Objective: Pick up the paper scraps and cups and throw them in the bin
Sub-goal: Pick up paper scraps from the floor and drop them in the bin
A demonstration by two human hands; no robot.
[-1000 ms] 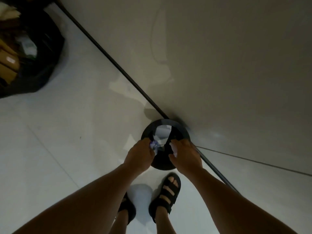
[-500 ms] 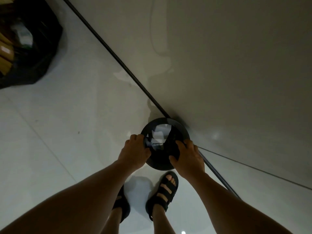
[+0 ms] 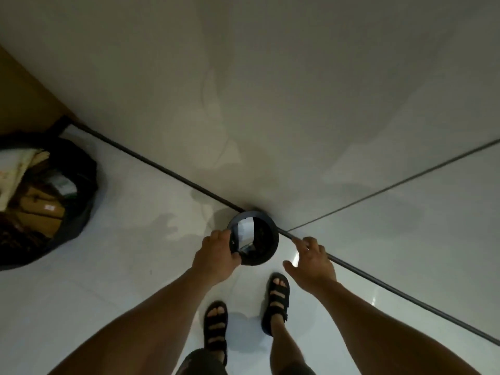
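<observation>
Standing against wall (image 3: 270, 104), small black bin (image 3: 272, 246) seen from above on white floor (image 3: 121, 266). White paper scraps (image 3: 245, 230) seen inside bin, toward its far-left side. Bin's near-left rim gripped by left hand (image 3: 216, 257), fingers (image 3: 220, 235) curled over edge. Right hand (image 3: 311, 262) held just right of bin, not touching it, its fingers spread and relaxed, nothing held. Black sandals (image 3: 278, 299) spotted on floor just below bin. Black bag (image 3: 86, 185), stuffed with cardboard (image 3: 40, 209), parked well left of bin.
</observation>
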